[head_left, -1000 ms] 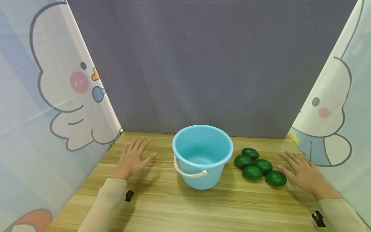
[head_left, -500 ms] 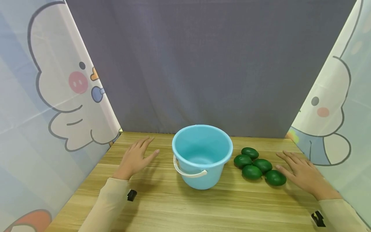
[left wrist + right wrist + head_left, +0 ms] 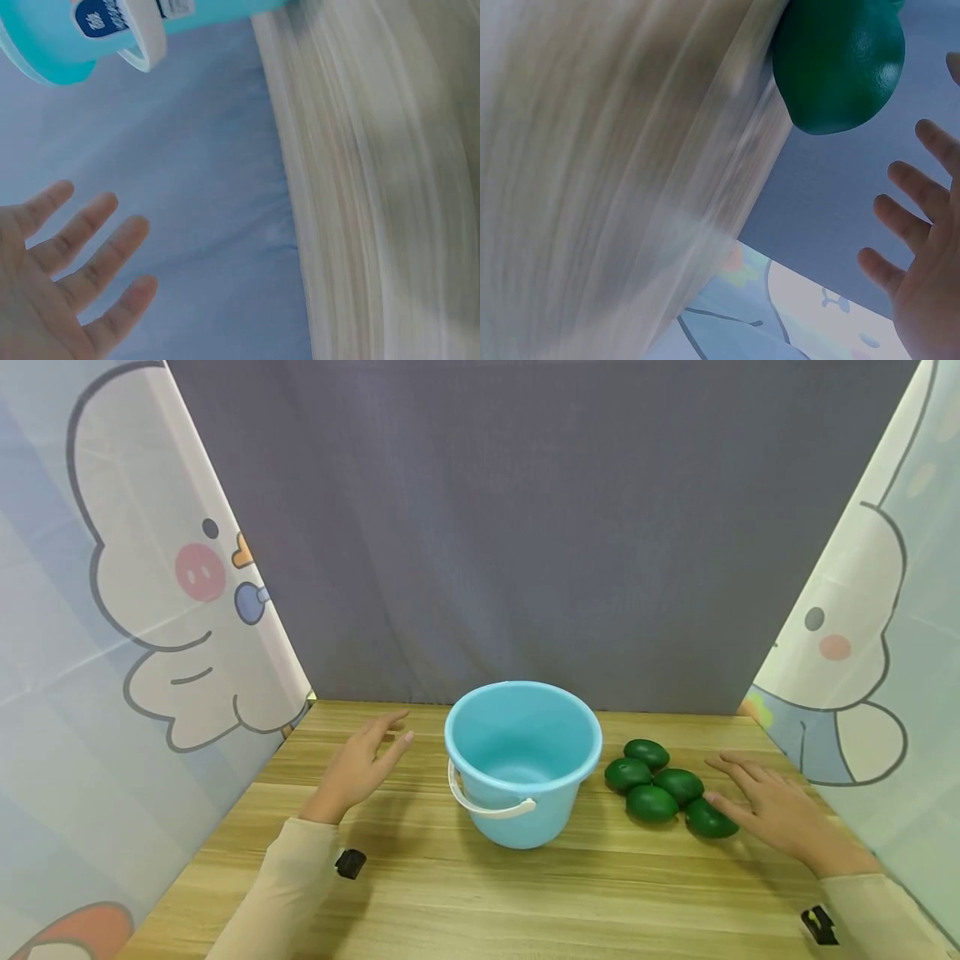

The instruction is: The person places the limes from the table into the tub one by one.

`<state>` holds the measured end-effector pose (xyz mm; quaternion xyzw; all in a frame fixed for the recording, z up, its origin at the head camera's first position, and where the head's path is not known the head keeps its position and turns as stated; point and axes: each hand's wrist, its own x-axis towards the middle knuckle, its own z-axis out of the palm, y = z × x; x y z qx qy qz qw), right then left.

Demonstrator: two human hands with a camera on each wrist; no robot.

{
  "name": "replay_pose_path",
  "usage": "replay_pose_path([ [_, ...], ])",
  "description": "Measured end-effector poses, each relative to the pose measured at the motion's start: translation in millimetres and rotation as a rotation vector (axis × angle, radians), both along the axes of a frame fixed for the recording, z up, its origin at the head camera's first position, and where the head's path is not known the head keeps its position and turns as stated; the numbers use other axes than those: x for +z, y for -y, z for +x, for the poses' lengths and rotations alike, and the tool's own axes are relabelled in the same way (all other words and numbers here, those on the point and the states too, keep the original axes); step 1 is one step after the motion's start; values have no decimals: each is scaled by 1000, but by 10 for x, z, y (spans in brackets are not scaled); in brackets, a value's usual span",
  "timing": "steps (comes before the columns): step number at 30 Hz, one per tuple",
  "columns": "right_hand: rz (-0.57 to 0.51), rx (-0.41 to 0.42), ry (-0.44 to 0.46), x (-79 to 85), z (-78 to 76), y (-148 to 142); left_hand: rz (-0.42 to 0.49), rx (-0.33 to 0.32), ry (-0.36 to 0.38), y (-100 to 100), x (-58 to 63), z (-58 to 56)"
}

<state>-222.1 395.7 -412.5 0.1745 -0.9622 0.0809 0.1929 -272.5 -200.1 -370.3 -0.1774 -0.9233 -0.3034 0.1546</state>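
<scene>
A light blue bucket (image 3: 517, 831) stands upright in the middle of the wooden table, its white handle (image 3: 495, 813) hanging down at the front left. To its right several smooth dark green avocados (image 3: 651, 805) lie in a cluster. My left hand (image 3: 356, 768) is left of the bucket, apart from it, with fingers extended and nothing held. Beside the nearest right avocado (image 3: 712, 823) is my right hand (image 3: 783, 814), its thumb overlapping that fruit in the head view. In the right wrist view the fingers are spread below an avocado (image 3: 840, 67), with a gap between.
A grey cloth (image 3: 525, 527) hangs behind the table (image 3: 480, 902). Cartoon-printed curtains close off the left side (image 3: 172, 693) and the right side (image 3: 847, 735). Both wrists carry a small black clip.
My left hand has turned and shifted slightly right toward the bucket. My right hand has edged left over the nearest avocado. The bucket and fruit have stayed put.
</scene>
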Motion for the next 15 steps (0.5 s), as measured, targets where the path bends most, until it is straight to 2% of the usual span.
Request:
replay_pose_path([
  [5, -1, 13, -22, -6, -1, 17, 94, -67, 21, -69, 57, 13],
  [10, -10, 42, -46, -15, 1, 35, 172, -86, 47, -145, 97, 31],
  [15, -12, 70, -68, -32, 9, 46, 214, -105, 88, -216, 96, 32],
])
